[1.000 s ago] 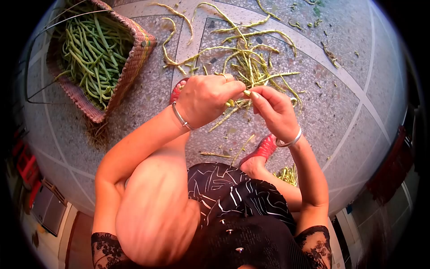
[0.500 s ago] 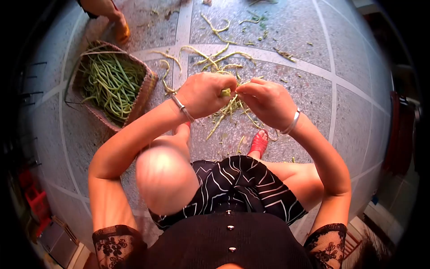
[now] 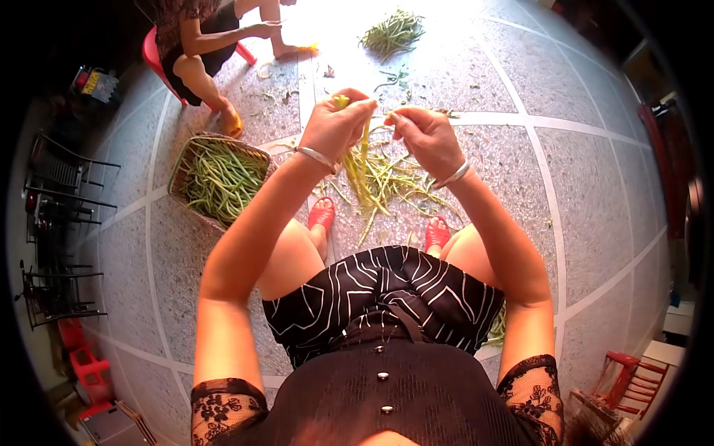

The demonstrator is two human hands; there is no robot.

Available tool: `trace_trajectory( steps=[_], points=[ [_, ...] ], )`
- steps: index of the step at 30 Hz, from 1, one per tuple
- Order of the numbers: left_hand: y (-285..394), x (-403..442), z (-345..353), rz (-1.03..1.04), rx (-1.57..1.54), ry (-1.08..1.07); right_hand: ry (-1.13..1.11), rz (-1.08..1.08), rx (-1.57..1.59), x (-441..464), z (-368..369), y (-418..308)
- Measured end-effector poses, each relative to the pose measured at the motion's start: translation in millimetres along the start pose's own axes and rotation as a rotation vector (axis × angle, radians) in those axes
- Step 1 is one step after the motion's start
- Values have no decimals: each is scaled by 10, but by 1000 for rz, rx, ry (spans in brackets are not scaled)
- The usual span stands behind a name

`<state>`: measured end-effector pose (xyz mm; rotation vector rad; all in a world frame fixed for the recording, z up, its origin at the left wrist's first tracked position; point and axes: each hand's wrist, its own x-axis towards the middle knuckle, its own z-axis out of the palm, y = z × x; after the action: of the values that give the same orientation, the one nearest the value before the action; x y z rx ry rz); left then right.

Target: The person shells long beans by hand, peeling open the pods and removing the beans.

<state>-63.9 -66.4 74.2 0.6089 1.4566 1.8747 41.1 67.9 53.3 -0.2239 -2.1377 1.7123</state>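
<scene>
My left hand (image 3: 336,128) is closed around some green bean pieces (image 3: 341,102), which poke out above the fist; a yellowish bean hangs below it. Just to its right, my right hand (image 3: 428,141) pinches a small bean piece at its fingertips. A small gap separates the two hands. Below them, a loose pile of long beans (image 3: 390,181) lies spread on the floor between my feet. To the left stands a woven basket (image 3: 178,165) filled with long green beans (image 3: 223,178).
At the upper left a person (image 3: 201,44) sits on a red stool (image 3: 152,56). Another bean heap (image 3: 393,33) lies at the top. Dark chairs (image 3: 59,167) stand along the left edge, a red wooden chair (image 3: 628,383) at the lower right. More beans show beside my right thigh.
The view has tilted up, bringing the seated person and the far heap into sight. My hands, which were touching, are now slightly apart, each still holding bean pieces.
</scene>
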Motion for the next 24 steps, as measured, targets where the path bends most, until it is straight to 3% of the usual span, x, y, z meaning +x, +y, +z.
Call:
trace_trajectory(
  steps=[3, 7, 10, 14, 19, 24],
  points=[
    [-5, 15, -34, 1, -170, 138, 24, 111, 13, -178, -144, 116],
    [-49, 71, -280, 18, -325, 169, 87, 274, -91, -237, -505, 530],
    [-126, 110, -459, 31, -393, 150, 187, 251, -448, -185, -767, 867],
    [-193, 101, -532, 30, -418, 118, 92, 85, -766, -231, -778, 836],
    [-271, 182, -521, -14, -543, 9, -59, -25, -334, -162, -301, 714],
    [-326, 287, -527, -51, -612, -20, -222, 167, -162, -152, -125, 780]
  ],
)
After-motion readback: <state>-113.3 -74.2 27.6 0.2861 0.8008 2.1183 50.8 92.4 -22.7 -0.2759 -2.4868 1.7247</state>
